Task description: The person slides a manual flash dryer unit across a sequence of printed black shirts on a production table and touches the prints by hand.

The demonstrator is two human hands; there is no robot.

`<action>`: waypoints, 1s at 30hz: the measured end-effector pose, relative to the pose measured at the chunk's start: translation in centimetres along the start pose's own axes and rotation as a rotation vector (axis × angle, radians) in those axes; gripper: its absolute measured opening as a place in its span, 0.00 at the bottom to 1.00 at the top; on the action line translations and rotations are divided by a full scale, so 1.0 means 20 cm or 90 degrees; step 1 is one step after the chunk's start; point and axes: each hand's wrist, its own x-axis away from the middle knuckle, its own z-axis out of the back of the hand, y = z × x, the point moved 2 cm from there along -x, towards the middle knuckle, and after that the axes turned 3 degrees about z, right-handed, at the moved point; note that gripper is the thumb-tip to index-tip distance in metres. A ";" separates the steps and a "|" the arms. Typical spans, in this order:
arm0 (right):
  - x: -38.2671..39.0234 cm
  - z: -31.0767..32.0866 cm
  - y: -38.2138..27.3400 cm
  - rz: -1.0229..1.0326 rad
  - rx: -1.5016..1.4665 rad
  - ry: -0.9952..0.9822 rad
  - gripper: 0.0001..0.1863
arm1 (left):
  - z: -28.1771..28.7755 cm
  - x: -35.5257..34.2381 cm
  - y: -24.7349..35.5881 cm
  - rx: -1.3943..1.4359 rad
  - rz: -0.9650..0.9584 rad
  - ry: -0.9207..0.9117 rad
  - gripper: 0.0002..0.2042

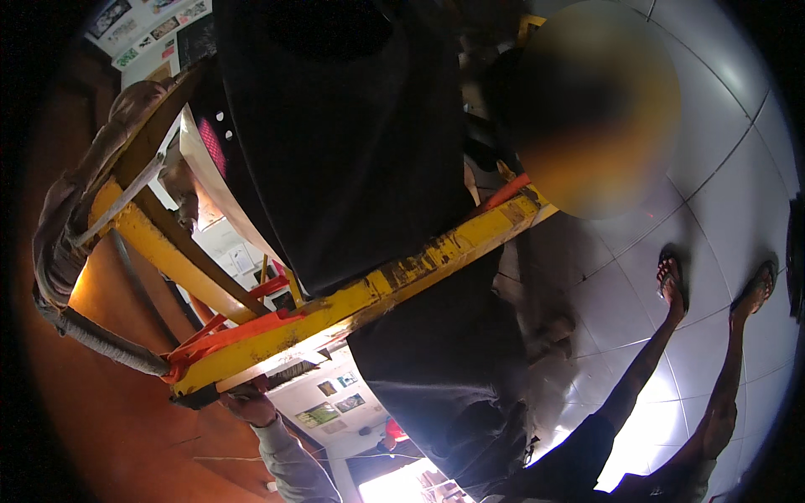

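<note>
Where my left hand meets the beam: my left hand, in a grey sleeve, has its fingers bent up against the underside at the lower-left end; I cannot tell whether they are closed round it. I cannot make out my right hand.
Yellow beam: the long, straight, scuffed yellow-painted beam lies up and to the right of my left hand, its long axis slanting from lower left to upper right.
Black end block: a small dark block caps the beam just beside my fingers.
Orange strap: a flat orange-red strap lies along the beam's upper edge, near my left hand.
Black cloth: a broad, matte black sheet, apparently cloth, spreads above the beam's middle; more black material shows below it, bounding the room to my right.
Gaps: between sleeve and black material, a pale wall with framed pictures shows; left of my hand spreads a smooth orange-brown surface.
Far right: sandalled feet on pale, square floor tiles, well apart from my left hand.
</note>
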 end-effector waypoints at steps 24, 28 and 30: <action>-0.15 -0.24 0.09 0.192 0.110 -0.114 0.26 | -0.08 0.04 0.03 0.100 0.184 0.115 0.24; -0.21 0.29 -0.69 0.024 -0.445 -0.126 0.24 | -0.06 0.03 0.01 0.132 0.216 0.065 0.23; -0.20 0.78 -1.28 0.124 -0.580 -0.022 0.22 | -0.08 0.04 0.02 0.140 0.240 0.025 0.24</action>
